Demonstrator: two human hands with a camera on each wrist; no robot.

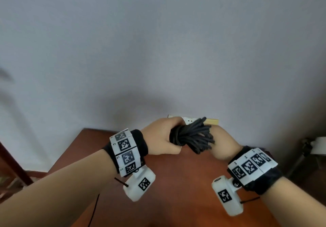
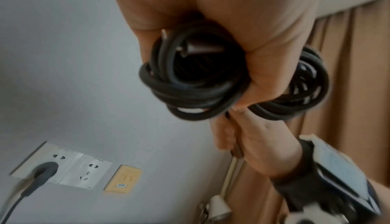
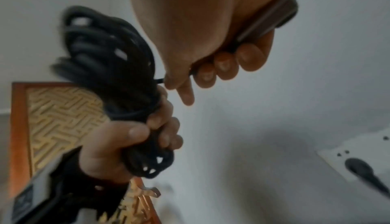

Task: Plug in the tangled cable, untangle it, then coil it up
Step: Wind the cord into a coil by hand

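Head view: the cable [image 1: 191,136] is a black bundle held above the table [image 1: 176,182], in front of the outlets [image 1: 189,120] on the wall. The left hand [image 1: 161,138] is fisted round one end of the bundle; the right hand [image 1: 223,146] lies just behind the other end, its grip hidden here. Nothing looks done yet: plugging, untangling and coiling all remain.

Left wrist view: the plug [image 2: 196,47] sits loose inside the loops, its pins bare, so it is not in a socket. The free socket [image 2: 90,171] lies well below the bundle.

Right wrist view: the right hand's fingers [image 3: 223,64] curl round a dark block [image 3: 272,17], perhaps the cable's adapter, just beside the bundle.
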